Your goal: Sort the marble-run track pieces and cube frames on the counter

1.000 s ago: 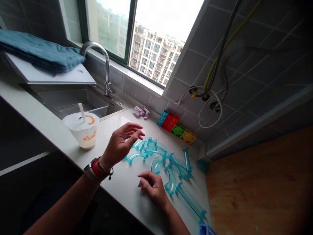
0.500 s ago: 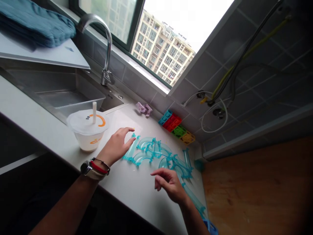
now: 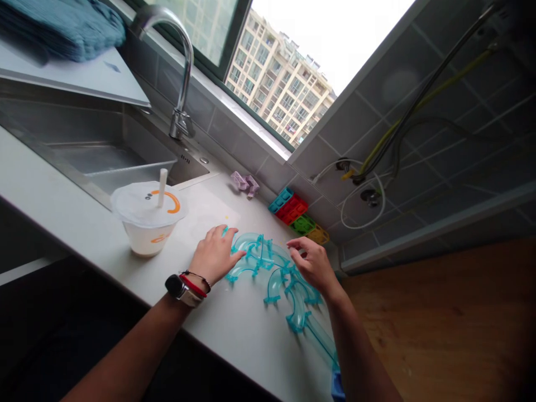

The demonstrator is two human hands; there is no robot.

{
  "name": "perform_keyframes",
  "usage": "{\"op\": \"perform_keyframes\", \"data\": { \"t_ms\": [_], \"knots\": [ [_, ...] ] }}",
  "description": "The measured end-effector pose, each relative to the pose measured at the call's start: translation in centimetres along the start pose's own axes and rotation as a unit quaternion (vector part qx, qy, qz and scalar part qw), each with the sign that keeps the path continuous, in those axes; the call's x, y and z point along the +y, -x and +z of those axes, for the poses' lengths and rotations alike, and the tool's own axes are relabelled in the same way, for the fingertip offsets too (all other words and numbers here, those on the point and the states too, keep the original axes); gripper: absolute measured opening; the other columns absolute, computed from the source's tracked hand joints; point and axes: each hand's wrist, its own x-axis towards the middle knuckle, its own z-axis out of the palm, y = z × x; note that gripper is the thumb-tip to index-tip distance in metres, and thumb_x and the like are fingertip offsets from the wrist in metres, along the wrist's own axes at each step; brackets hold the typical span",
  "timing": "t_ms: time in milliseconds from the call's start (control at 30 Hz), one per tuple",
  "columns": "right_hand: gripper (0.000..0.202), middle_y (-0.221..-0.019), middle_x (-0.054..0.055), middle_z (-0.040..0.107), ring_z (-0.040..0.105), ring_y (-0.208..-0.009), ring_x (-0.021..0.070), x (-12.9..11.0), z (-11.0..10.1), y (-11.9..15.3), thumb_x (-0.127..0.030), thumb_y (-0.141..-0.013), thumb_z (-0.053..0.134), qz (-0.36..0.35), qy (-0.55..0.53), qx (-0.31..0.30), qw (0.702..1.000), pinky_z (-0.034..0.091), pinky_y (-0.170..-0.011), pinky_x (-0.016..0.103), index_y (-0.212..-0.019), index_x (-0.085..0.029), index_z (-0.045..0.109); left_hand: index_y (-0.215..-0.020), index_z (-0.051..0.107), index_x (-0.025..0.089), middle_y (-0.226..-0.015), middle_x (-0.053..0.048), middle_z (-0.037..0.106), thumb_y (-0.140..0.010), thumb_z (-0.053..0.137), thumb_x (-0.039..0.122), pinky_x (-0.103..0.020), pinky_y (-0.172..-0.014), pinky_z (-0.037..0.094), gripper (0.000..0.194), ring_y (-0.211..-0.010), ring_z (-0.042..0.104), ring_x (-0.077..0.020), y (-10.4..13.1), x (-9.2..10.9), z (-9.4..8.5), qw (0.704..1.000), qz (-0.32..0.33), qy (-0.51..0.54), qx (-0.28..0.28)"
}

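My left hand (image 3: 215, 254) is over the left end of a group of translucent teal marble-run track pieces (image 3: 274, 258), its thumb spread from the fingers. It partly covers a straight teal piece, and I cannot tell whether it touches it. My right hand (image 3: 313, 264) hangs over the right part of the group with loosely bent fingers, a small gap between thumb and forefinger, and nothing seen in it. Several curved pieces (image 3: 296, 307) lie between the hands and nearer the counter's front. A long straight piece (image 3: 320, 335) runs beside my right forearm, close to a blue block (image 3: 337, 385).
A lidded drink cup with a straw (image 3: 146, 220) stands at the left, beside the steel sink (image 3: 100, 120) and faucet (image 3: 183, 84). Along the wall sit coloured blocks (image 3: 293, 209) and purple pieces (image 3: 245, 183). A blue cloth (image 3: 67, 28) lies on a white board (image 3: 121, 78).
My right hand has moved up and to the right, over the teal pieces. The left hand has shifted slightly right and down, now covering the straight piece. The view has shifted a little.
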Motion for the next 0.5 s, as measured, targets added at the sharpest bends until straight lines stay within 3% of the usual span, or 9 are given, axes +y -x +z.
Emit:
{"op": "perform_keyframes", "data": {
  "t_ms": [100, 200, 367, 500],
  "knots": [
    [0.017, -0.096, 0.004, 0.077, 0.071, -0.084, 0.0185, 1.5, 0.5, -1.4, -0.023, -0.091, 0.06, 0.046, 0.042, -0.067, 0.996, 0.053, -0.077, 0.028, -0.097, -0.021, 0.076, -0.135, 0.062, 0.02, -0.141, -0.018, 0.059, -0.092, 0.068, 0.044, -0.051, -0.105, 0.05, 0.049, -0.134, 0.052, -0.0368, -0.2, 0.3, 0.5, 0.999, 0.047, 0.018, 0.009],
    [0.021, -0.096, 0.004, 0.079, 0.073, -0.087, 0.0185, 2.4, 2.0, -2.9, -0.034, -0.094, 0.061, 0.069, 0.045, -0.105, 0.991, 0.053, -0.077, 0.026, -0.1, -0.022, 0.076, -0.131, 0.067, 0.026, -0.142, -0.014, 0.06, -0.092, 0.068, 0.041, -0.053, -0.109, 0.046, 0.042, -0.135, 0.052, -0.036, -0.3, 0.7, 0.7, 0.995, 0.091, 0.031, 0.012],
    [0.047, -0.109, 0.011, 0.078, 0.073, -0.1, 0.0239, 3.0, 4.5, -5.7, -0.055, -0.097, 0.056, 0.125, 0.077, -0.119, 0.982, 0.052, -0.086, 0.031, -0.123, -0.018, 0.07, -0.13, 0.069, 0.026, -0.145, -0.012, 0.059, -0.093, 0.068, 0.039, -0.057, -0.114, 0.041, 0.038, -0.14, 0.048, -0.0369, 0.4, 2.3, 1.4, 0.992, 0.126, 0.024, -0.01],
    [0.069, -0.114, 0.015, 0.077, 0.071, -0.109, 0.0303, 2.5, 5.8, -7.3, -0.069, -0.088, 0.061, 0.158, 0.108, -0.156, 0.969, 0.052, -0.09, 0.035, -0.132, -0.016, 0.065, -0.137, 0.064, 0.02, -0.147, -0.014, 0.059, -0.092, 0.069, 0.038, -0.059, -0.118, 0.037, 0.048, -0.146, 0.041, -0.0396, 1.3, 3.6, 2.6, 0.99, 0.138, 0.014, -0.041]
  ]
}}
